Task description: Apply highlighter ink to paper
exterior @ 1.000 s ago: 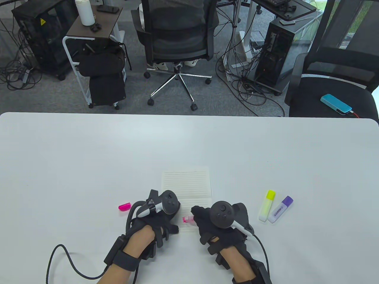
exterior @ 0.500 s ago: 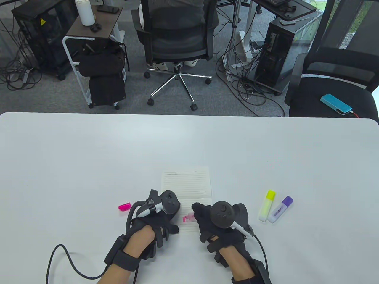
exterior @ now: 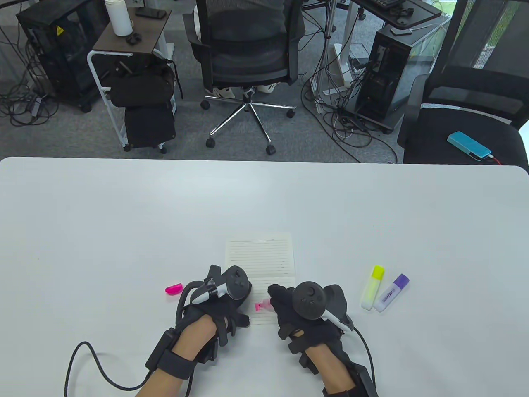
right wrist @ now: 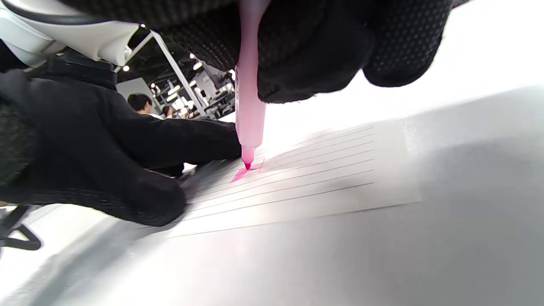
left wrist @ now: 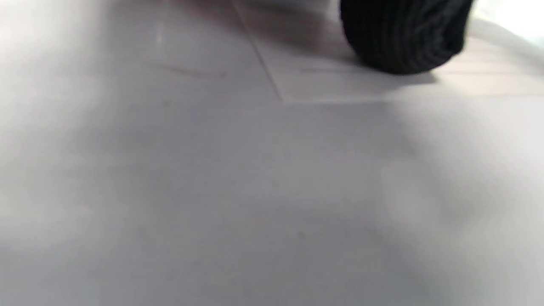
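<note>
- The right hand grips the pink highlighter, with its fingers wrapped tight around it.
- The pen stands almost straight up, and its tip touches the lined paper on the white bench.
- A short pink mark lies on the paper under the tip. A second ago the tip sat a tiny bit further from the left hand.
- The left hand rests on the paper's near left part, just beside the pen. It has not moved. I cannot tell how its fingers lie.
- The pink cap lies on the bench, just outside the left hand.
- A yellow highlighter and a purple highlighter lie touching, outside the right hand, where they were before.
</note>
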Available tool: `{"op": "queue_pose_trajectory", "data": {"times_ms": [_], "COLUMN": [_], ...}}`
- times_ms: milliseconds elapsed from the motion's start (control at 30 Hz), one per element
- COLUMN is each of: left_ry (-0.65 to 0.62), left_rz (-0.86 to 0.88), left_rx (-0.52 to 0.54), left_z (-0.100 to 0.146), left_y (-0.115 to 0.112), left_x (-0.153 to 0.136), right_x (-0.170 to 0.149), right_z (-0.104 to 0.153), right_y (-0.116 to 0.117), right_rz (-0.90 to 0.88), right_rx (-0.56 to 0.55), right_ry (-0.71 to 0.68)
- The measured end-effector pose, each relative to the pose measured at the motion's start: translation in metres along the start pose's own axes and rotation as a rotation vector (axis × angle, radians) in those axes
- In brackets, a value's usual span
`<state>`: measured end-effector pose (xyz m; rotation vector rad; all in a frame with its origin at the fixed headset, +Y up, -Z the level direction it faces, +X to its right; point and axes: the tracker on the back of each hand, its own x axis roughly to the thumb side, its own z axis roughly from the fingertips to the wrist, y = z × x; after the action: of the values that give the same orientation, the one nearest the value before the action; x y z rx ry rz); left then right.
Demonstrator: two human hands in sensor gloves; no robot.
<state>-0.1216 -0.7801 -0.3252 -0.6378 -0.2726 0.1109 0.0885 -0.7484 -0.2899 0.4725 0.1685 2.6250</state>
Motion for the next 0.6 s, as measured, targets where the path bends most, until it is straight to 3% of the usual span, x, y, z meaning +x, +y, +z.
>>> {"op": "queue_pose_trajectory", "data": {"times_ms": [167, 267, 433, 600], "left_ry": [0.001, 0.002, 0.001, 0.001], "left_rz": [-0.002, -0.002, -0.001, -0.001], "left_rx": [-0.003, -0.003, -0.003, -0.002], "left_z": [-0.0001, -0.0001, -0.0002, -0.0002], "left_y": [0.0003, 0.0003, 0.0003, 0.0003], "left_x": [0.0002, 0.0003, 0.0003, 0.0003], "right_x": [0.0006, -0.0001, 0.0004, -0.0009], "right_z": [0.0017, 0.0, 0.0009, -0.0016], "right_y": [-0.0048, -0.0008, -0.0038, 0.0001], "right_rz": [-0.033, -0.004, -0.036, -0.008], "right_rx": [0.07, 0.002, 0.062, 0.002], "right_ry": [0.002, 0.003, 0.005, 0.002]}}
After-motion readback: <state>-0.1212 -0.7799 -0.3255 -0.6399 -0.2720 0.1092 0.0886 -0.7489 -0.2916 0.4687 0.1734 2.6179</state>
